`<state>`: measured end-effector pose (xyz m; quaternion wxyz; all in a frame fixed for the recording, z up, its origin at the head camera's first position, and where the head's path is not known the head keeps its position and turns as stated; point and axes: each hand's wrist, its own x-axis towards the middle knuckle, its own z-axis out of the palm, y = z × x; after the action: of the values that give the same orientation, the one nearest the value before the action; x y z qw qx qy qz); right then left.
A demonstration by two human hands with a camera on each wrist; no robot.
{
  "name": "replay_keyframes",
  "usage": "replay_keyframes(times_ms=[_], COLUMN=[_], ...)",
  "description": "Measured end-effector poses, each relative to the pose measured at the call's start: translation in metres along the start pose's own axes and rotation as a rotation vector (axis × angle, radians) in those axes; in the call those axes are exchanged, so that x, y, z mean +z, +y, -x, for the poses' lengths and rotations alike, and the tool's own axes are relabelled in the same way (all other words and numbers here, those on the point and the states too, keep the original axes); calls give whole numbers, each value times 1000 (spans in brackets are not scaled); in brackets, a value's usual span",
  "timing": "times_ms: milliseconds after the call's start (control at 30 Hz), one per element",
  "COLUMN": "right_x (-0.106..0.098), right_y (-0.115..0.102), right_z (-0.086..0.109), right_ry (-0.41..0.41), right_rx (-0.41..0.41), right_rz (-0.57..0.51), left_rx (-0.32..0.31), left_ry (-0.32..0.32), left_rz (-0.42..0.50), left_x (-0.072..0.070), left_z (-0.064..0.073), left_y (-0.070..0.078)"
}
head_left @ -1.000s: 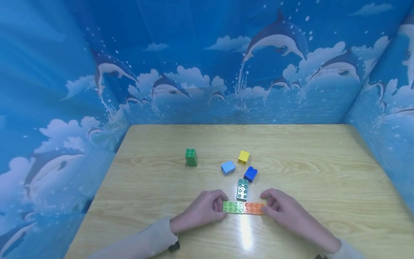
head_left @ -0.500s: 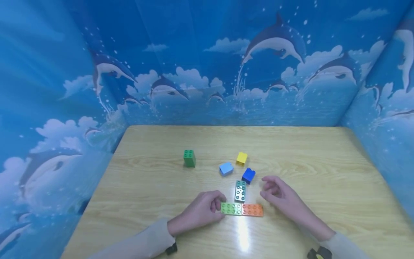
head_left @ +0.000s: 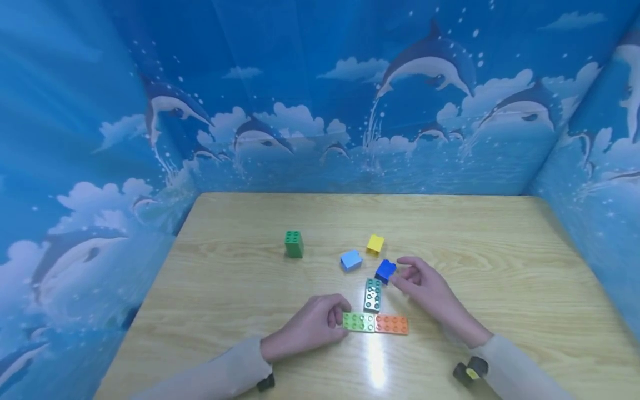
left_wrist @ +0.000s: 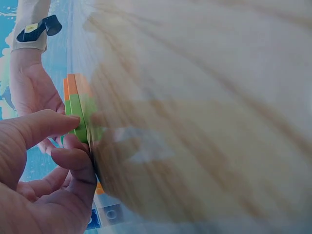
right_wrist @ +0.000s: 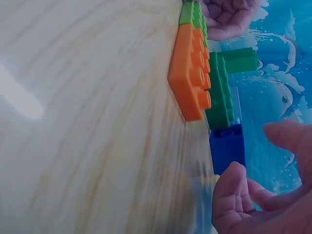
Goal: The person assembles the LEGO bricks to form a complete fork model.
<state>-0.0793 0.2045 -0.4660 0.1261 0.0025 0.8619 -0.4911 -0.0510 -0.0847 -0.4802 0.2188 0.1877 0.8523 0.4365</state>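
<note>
Lime brick (head_left: 358, 322), full top head-view only

A pale wood-grain bench (head_left: 240, 289) spans the lower half of the head view, with a bright glare streak (head_left: 376, 364) at bottom centre. Behind it, a blue printed backdrop (head_left: 300, 50) fills the top and both sides of the frame. One large leaping dolphin (head_left: 430, 61) is printed at upper right, another dolphin (head_left: 75, 258) at lower left, with white clouds (head_left: 290, 119) across the middle above paler water (head_left: 300, 172).
</note>
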Motion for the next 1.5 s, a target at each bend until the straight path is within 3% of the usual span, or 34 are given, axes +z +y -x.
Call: replay_keyframes(times_ms=[267,933,1100,1500], right_x=[9,9,8,5], right_y=[-6,0,1,5], right_z=[-12,-19,-20,-20], right_ry=[-36,-2,16,16], right_rx=[12,81,72,48], right_rz=[-22,-46,-40,-141], left_rx=[2,9,9,-8], left_ry=[0,-18,-14,-24], left_rz=[23,-1,-3,6], left_x=[-2,-2,-3,-2], left_z=[0,-2,-3,-3], left_y=[-4,-5,-4,-4])
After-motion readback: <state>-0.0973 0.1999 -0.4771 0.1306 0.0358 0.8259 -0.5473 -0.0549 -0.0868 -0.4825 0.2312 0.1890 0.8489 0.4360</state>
